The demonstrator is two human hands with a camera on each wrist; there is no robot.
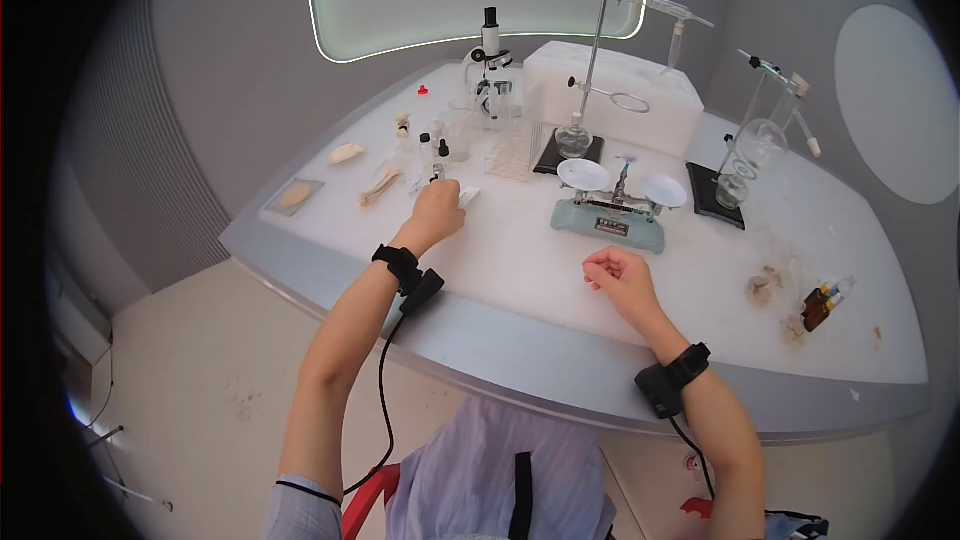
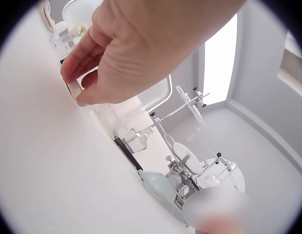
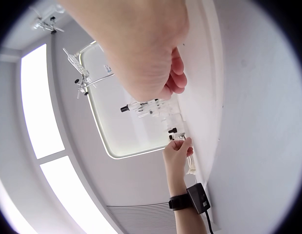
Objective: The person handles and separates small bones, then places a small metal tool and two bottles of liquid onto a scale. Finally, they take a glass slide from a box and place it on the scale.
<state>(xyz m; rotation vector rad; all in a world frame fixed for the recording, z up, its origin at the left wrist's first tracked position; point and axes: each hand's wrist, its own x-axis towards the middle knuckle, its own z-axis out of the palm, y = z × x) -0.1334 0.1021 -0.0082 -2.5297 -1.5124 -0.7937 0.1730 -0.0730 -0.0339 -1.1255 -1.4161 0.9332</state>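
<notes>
My left hand (image 1: 437,212) is low over the left half of the white table. In the left wrist view its thumb and fingertips pinch a small pale, box-like piece (image 2: 74,89) close to the tabletop; the fingers hide part of it. A flat whitish piece (image 1: 469,198) shows beside that hand in the head view. Small dropper bottles with black caps (image 1: 444,148) stand just beyond the fingers. My right hand (image 1: 622,278) rests at the table's front, in front of the green balance scale (image 1: 608,224), fingers loosely curled and holding nothing.
A microscope (image 1: 490,70) stands at the back. Glassware on stands includes a flask (image 1: 574,141) and a second setup (image 1: 765,145) at right. A bone model (image 1: 380,186) lies left of the left hand; brown bottles (image 1: 822,306) lie at far right.
</notes>
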